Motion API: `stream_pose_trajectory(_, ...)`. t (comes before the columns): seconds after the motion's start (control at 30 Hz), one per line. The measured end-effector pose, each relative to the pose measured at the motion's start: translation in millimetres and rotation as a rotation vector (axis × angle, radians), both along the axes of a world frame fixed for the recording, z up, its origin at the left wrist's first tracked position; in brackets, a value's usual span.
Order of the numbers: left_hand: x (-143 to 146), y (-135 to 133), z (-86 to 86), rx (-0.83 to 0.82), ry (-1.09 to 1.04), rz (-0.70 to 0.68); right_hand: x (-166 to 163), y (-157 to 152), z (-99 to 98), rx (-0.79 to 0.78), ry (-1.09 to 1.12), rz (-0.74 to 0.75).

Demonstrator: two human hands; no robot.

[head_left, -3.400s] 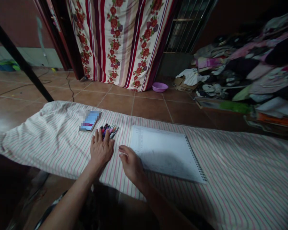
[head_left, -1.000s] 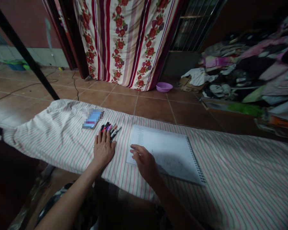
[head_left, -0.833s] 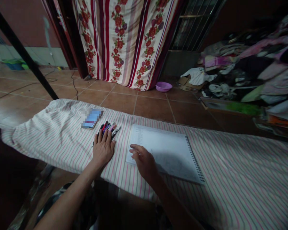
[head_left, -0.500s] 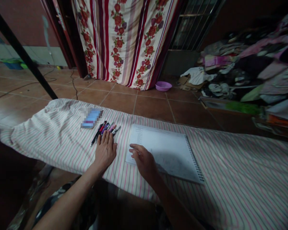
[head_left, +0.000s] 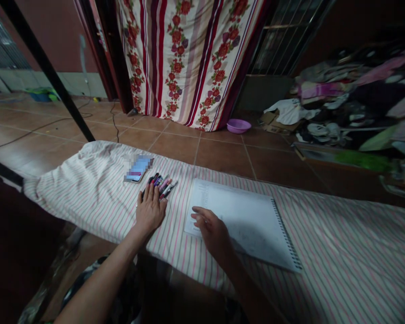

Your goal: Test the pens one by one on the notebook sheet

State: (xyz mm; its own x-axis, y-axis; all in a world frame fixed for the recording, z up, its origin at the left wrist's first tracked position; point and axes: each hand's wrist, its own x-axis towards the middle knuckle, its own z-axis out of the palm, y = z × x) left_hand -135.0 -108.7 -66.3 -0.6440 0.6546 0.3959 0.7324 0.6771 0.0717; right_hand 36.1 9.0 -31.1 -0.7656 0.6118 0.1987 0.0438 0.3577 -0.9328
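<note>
My left hand (head_left: 150, 209) lies flat on the striped cloth (head_left: 87, 193), fingers spread over the near ends of several coloured pens (head_left: 162, 182). My right hand (head_left: 212, 229) rests on the near left corner of an open white spiral sketchbook (head_left: 246, 220), its fingers loosely curled with nothing in them. A phone (head_left: 138, 168) lies just beyond the pens, screen up.
Past the cloth-covered surface is a brown tiled floor with a small purple bowl (head_left: 238, 125) and a floral curtain (head_left: 189, 58). A pile of clothes (head_left: 357, 99) fills the right. A black pole (head_left: 50, 74) slants at the left.
One pen that had rolled out to the left of my left hand is back among the others under my fingers. My right hand has stayed on the sketchbook corner. The camera shifted slightly.
</note>
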Motion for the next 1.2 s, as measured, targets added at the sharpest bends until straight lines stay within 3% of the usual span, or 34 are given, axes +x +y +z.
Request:
stream_pose_trajectory(0.23, 4, -13, -3.8, 0.065, 0.014, 0.133, -1, 1, -8.8, -0.009, 0.046, -0.063)
stream_pose_trajectory(0.47, -10, -19, -15.3, 0.065, 0.007, 0.036, -2, -1, -5.6, -0.018, 0.027, -0.034)
stream_pose_trajectory(0.8, -19, -2, 11.4, 0.121, -0.071, 0.068, -5, -3, -9.3, -0.022, 0.037, -0.043)
stream_pose_trajectory(1.2, -26, 20, 17.2, 0.099, -0.178, 0.066, -6, -5, -9.6, -0.002, -0.007, -0.024)
